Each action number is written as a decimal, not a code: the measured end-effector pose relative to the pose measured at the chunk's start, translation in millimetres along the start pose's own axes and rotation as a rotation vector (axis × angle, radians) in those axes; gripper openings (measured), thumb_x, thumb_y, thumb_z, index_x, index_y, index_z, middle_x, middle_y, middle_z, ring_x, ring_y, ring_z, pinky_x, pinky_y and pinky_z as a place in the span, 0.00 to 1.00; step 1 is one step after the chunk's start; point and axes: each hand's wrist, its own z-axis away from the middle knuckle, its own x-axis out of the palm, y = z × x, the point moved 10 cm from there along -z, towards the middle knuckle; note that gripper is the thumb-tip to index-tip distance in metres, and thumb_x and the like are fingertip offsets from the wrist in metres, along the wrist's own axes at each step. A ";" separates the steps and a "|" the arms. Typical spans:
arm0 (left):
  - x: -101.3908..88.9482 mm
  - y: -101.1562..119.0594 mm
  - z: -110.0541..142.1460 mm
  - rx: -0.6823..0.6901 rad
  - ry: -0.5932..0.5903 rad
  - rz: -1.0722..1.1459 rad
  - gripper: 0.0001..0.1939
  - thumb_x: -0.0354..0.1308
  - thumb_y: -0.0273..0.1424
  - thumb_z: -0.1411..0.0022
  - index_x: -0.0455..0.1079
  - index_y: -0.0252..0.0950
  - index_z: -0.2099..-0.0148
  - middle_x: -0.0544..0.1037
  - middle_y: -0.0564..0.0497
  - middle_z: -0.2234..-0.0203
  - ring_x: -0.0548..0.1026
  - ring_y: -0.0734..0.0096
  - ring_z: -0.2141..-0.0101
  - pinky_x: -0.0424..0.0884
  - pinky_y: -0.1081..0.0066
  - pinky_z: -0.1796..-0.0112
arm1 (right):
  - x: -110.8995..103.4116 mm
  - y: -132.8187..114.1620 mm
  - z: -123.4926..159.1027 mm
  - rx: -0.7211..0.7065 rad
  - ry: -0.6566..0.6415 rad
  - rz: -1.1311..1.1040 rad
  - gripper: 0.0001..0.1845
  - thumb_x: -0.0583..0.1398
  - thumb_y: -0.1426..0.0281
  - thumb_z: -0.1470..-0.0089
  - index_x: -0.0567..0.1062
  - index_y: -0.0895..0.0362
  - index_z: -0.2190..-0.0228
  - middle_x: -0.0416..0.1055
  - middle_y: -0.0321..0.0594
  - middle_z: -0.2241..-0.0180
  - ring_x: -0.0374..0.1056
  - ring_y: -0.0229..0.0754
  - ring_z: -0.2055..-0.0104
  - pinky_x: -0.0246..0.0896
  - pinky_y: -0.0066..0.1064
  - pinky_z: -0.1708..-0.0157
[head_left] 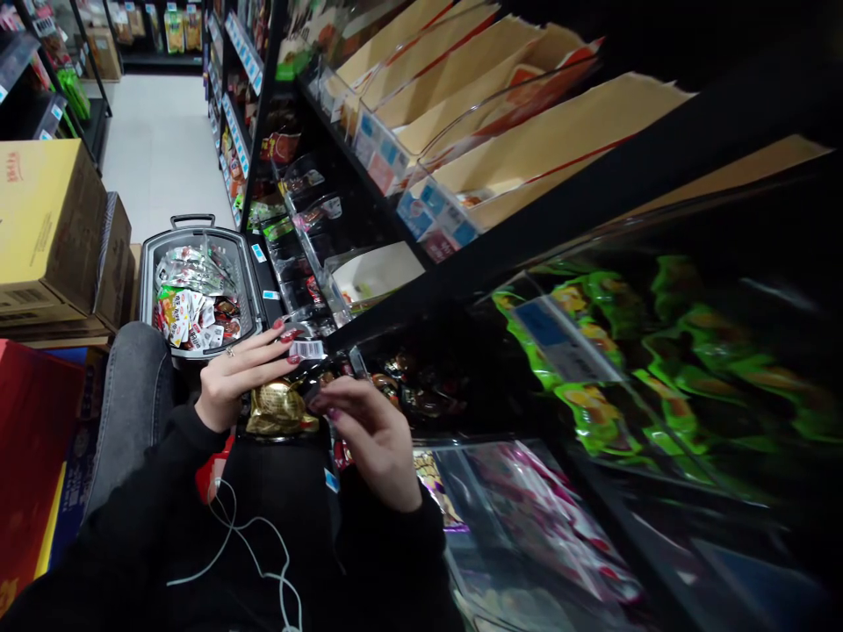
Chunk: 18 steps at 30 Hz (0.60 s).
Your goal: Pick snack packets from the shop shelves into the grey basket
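The exposure is uneven. Light seems to fall from above: the pale, smooth tiled floor (156, 145) is brightest, and the large yellow cardboard carton (43, 206) has a lit face beside a shaded brown one. Small highlights glint on the crinkled gold foil package (273, 408). Whitish reflections streak the clear, flat plastic panel (471, 478). Deep shadow swallows the black shelf interior at upper right, and the black fabric sleeves (125, 544) lose nearly all detail. Rightward, the shiny green plastic packets (717, 342) smear with blur and look stretched toward the edge.
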 end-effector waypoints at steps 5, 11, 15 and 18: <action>4.1 1.2 5.2 0.054 -0.048 -0.041 0.22 0.51 0.18 0.40 0.66 0.36 0.45 0.72 0.43 0.50 0.65 0.61 0.45 0.68 0.56 0.47 | 17.7 25.4 4.1 0.282 -0.075 -0.088 0.19 0.62 0.57 0.51 0.70 0.56 0.61 0.73 0.41 0.66 0.70 0.40 0.64 0.65 0.28 0.66; -3.8 -27.3 14.9 -0.145 0.117 -0.051 0.26 0.51 0.20 0.39 0.59 0.40 0.40 0.70 0.45 0.47 0.70 0.67 0.49 0.71 0.65 0.50 | 17.3 22.0 2.1 0.238 0.022 -0.012 0.18 0.63 0.57 0.53 0.71 0.57 0.66 0.74 0.40 0.70 0.71 0.40 0.67 0.66 0.27 0.68; -2.0 -73.3 25.3 -0.451 0.014 -0.146 0.23 0.54 0.25 0.40 0.62 0.36 0.42 0.71 0.44 0.49 0.72 0.67 0.52 0.71 0.67 0.53 | 6.7 15.1 3.0 0.140 0.086 -0.007 0.15 0.64 0.60 0.54 0.71 0.55 0.66 0.74 0.38 0.70 0.71 0.39 0.67 0.67 0.27 0.68; 8.8 -106.4 40.8 -0.665 -0.318 -0.364 0.22 0.54 0.27 0.41 0.64 0.34 0.44 0.72 0.44 0.50 0.71 0.61 0.51 0.68 0.62 0.50 | 3.7 11.3 3.7 0.105 0.088 -0.005 0.12 0.65 0.63 0.54 0.72 0.54 0.67 0.74 0.37 0.70 0.71 0.38 0.68 0.67 0.26 0.67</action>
